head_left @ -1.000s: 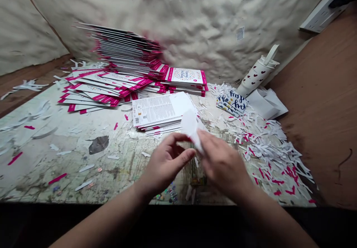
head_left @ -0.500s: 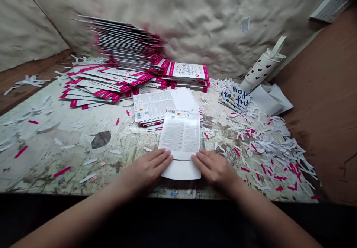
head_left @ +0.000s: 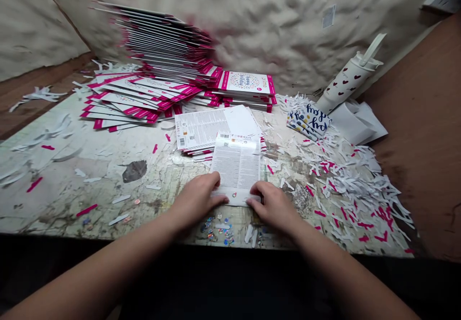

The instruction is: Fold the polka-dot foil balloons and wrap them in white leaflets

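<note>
In front of me lies a flat, white printed card packet (head_left: 235, 164) with rows of small text and a barcode at its far end. Its near end is folded up over the text, and a small coloured logo shows there. My left hand (head_left: 201, 193) grips the near left corner, thumb along the folded edge and fingers curled. At the near right corner, my right hand (head_left: 272, 200) holds the packet the same way. The packet's far end overlaps a small pile of similar packets (head_left: 198, 128), printed side up.
A tall leaning stack of pink-edged packets (head_left: 165, 46) stands at the back left, with a lower stack (head_left: 247, 84) beside it. A white tumbler with hearts (head_left: 347, 82) and a folded patterned banner (head_left: 309, 121) are at right. Paper scraps (head_left: 360, 190) litter the table (head_left: 108, 176).
The packet's blank near flap has been folded up over the printed side. My hands went from flat fingers on its sides to a curled grip at the near corners. The view shifted slightly.
</note>
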Motion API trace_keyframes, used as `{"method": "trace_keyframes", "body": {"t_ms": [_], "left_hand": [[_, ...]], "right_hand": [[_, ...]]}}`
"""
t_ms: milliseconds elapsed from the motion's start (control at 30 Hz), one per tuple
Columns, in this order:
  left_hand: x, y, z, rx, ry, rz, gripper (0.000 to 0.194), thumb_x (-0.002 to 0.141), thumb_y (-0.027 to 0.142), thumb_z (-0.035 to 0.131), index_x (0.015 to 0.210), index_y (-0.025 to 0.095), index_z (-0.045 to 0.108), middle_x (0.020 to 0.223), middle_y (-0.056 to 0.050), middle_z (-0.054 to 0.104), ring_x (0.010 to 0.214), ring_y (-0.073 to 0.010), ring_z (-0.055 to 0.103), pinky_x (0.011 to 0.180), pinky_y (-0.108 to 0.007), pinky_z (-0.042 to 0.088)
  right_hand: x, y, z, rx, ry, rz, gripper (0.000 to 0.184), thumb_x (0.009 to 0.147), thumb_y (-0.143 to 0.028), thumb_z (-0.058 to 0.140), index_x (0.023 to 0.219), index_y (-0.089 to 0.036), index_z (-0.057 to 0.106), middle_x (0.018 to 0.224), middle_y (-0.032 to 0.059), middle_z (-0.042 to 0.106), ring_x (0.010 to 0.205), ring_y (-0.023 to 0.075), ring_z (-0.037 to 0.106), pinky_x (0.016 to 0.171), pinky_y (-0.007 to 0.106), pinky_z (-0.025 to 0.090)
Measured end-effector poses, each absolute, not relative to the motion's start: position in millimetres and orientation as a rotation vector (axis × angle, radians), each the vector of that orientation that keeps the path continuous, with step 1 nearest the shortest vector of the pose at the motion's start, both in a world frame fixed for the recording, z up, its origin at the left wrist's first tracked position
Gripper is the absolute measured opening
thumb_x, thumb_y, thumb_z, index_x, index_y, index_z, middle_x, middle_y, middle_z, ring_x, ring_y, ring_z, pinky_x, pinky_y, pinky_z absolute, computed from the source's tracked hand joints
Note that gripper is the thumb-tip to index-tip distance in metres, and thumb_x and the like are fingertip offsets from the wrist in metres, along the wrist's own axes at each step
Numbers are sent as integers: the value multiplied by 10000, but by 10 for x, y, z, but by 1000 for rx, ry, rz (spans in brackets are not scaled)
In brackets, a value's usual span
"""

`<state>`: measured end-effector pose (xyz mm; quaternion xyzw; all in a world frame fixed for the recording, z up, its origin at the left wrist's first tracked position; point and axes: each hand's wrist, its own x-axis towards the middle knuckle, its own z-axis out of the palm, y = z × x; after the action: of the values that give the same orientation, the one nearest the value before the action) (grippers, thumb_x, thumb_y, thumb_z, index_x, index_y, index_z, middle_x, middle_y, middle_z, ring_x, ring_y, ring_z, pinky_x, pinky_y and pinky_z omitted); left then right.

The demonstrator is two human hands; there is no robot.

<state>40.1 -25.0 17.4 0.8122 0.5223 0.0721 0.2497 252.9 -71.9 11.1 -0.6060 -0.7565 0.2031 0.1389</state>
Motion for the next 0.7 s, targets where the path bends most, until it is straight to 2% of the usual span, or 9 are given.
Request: {"method": "trace_keyframes", "body": {"t_ms": [100, 167, 267, 300, 367, 433, 500, 600, 700], "left_hand": [[406, -90, 203, 2158, 1353, 74, 184, 720, 325, 611, 786, 207, 487, 733, -1, 568, 671, -185, 530, 561, -246, 335], [401, -57, 242, 2252, 1332, 121, 179, 691, 268, 634, 795, 200, 506, 781, -20, 566, 742, -205, 535, 612, -258, 358], [396, -171, 333, 2406, 1397, 328, 136, 695, 252, 634, 769, 186, 540, 821, -51, 562, 812, -233, 523, 677, -285, 371], [395, -243, 364, 2367, 1381, 331, 126, 722, 286, 615, 716, 184, 542, 758, -42, 562, 758, -221, 527, 651, -278, 370], [395, -399, 410, 2091, 1260, 210, 279, 781, 394, 550, 604, 180, 527, 605, -18, 544, 603, -176, 514, 562, -250, 363], [408, -521, 412, 1622, 1109, 159, 393, 794, 507, 499, 596, 170, 540, 552, -14, 559, 516, -143, 504, 498, -229, 371], [439, -575, 373, 1148, 1027, 357, 384, 782, 528, 518, 708, 155, 578, 639, -33, 623, 564, -137, 558, 516, -215, 421], [508, -552, 289, 719, 1042, 761, 279, 714, 400, 672, 787, 147, 579, 726, -33, 652, 671, -131, 610, 571, -195, 468], [570, -507, 259, 564, 1057, 901, 204, 671, 248, 735, 765, 149, 584, 685, -1, 632, 629, -101, 593, 558, -178, 473]], "right_hand": [[2477, -675, 168, -1688, -2364, 345, 222, 756, -220, 607, 973, -203, 562, 964, 73, 598, 889, 204, 548, 748, 332, 454], [2404, -693, 178, -1498, -2593, 191, 285, 774, -172, 575, 1058, -201, 567, 1087, 114, 588, 989, 233, 538, 794, 356, 458], [2275, -731, 174, -1419, -2815, -37, 374, 798, -98, 510, 1170, -129, 533, 1152, 206, 577, 947, 264, 588, 705, 371, 502], [2242, -738, 183, -1448, -2842, -119, 388, 799, -87, 497, 1185, -100, 525, 1137, 234, 582, 889, 274, 612, 648, 376, 511], [2204, -741, 232, -1467, -2845, -255, 387, 797, -91, 481, 1178, -51, 533, 1100, 272, 593, 775, 281, 633, 551, 376, 509], [2197, -746, 307, -1378, -2781, -355, 367, 807, -102, 453, 1149, -15, 553, 1073, 279, 605, 729, 279, 631, 515, 373, 502], [2197, -763, 367, -1264, -2651, -433, 355, 828, -97, 409, 1131, 1, 568, 1086, 267, 606, 801, 283, 626, 570, 378, 515], [2177, -805, 376, -1146, -2457, -466, 327, 847, -74, 384, 1082, -19, 605, 1054, 226, 636, 919, 268, 609, 690, 362, 524], [2145, -836, 335, -1103, -2369, -442, 267, 843, -62, 425, 1005, -40, 637, 884, 184, 680, 849, 243, 627, 686, 344, 525]]}}
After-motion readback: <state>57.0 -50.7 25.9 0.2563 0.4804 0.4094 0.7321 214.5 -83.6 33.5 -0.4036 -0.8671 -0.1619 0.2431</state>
